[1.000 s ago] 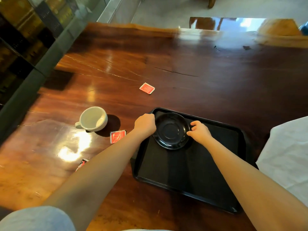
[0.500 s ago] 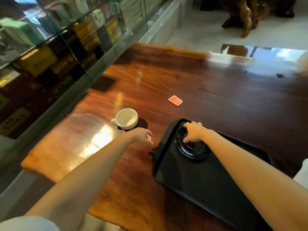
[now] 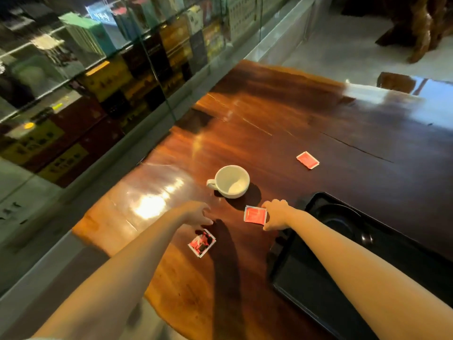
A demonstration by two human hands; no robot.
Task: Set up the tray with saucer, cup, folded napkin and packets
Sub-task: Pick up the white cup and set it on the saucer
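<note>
A white cup [image 3: 231, 181] stands empty on the wooden table [image 3: 282, 123], handle to the left. A black tray [image 3: 316, 288] lies at the right with a black saucer [image 3: 343, 220] in its far corner. A red packet [image 3: 255, 214] lies flat in front of the cup; my right hand [image 3: 278, 214] has thumb and forefinger at its right edge. My left hand [image 3: 196, 213] hovers with fingers spread just beyond a red-and-black packet [image 3: 202, 242]. A third red packet [image 3: 307, 160] lies farther back. No napkin is in view.
A glass display case [image 3: 98, 77] filled with boxes runs along the table's left edge. The near left table edge [image 3: 81, 231] is irregular. A carved wooden piece [image 3: 421, 28] stands on the pale floor beyond the table.
My right hand left the saucer and moved left to the red packet by the cup. My left hand shifted toward the nearer packet. The view swung left, and the napkin dropped out of sight.
</note>
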